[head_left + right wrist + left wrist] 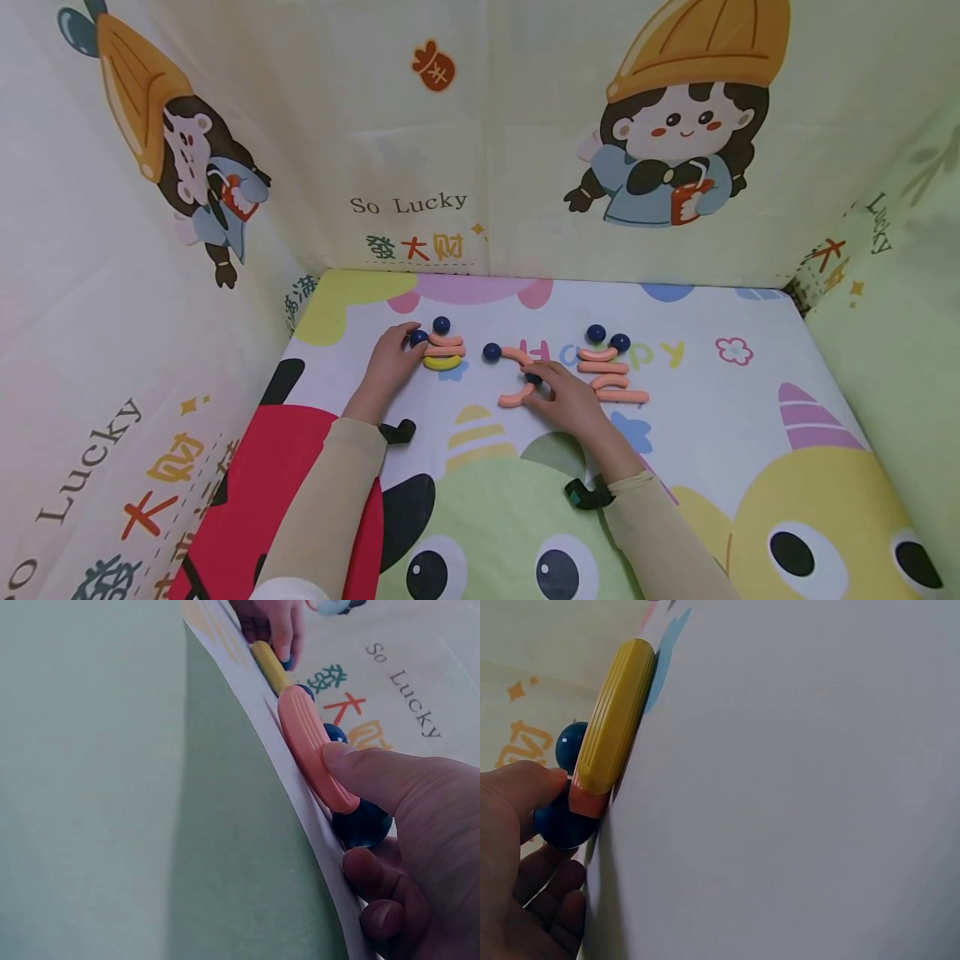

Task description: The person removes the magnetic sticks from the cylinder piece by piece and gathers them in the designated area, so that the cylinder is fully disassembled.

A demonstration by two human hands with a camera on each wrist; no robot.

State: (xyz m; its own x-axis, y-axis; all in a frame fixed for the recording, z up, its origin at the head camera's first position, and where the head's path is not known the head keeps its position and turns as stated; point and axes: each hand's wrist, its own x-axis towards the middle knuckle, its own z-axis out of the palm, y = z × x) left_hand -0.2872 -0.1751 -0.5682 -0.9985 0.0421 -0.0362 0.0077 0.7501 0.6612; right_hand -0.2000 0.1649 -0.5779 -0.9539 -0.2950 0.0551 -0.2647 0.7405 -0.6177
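Note:
My left hand (388, 367) pinches a dark blue ball (564, 823) between thumb and fingers, at the left ends of a small stack of sticks. That stack has a yellow curved stick (442, 363) in front, pink-orange sticks (445, 351) behind, and another blue ball (441, 325) at the back. My right hand (564, 400) has thumb and fingers around a dark blue ball (363, 825), where two curved pink-orange sticks meet. The thumb lies against the nearer curved stick (311, 746). At the far end of the other curved stick (514, 355) sits a blue ball (491, 352).
Right of my right hand, several pink-orange sticks (603, 367) lie in rows with two blue balls (596, 333) behind them. The printed tabletop (720, 400) carries cartoon animals. Printed cloth walls (525, 183) enclose the table's back and sides.

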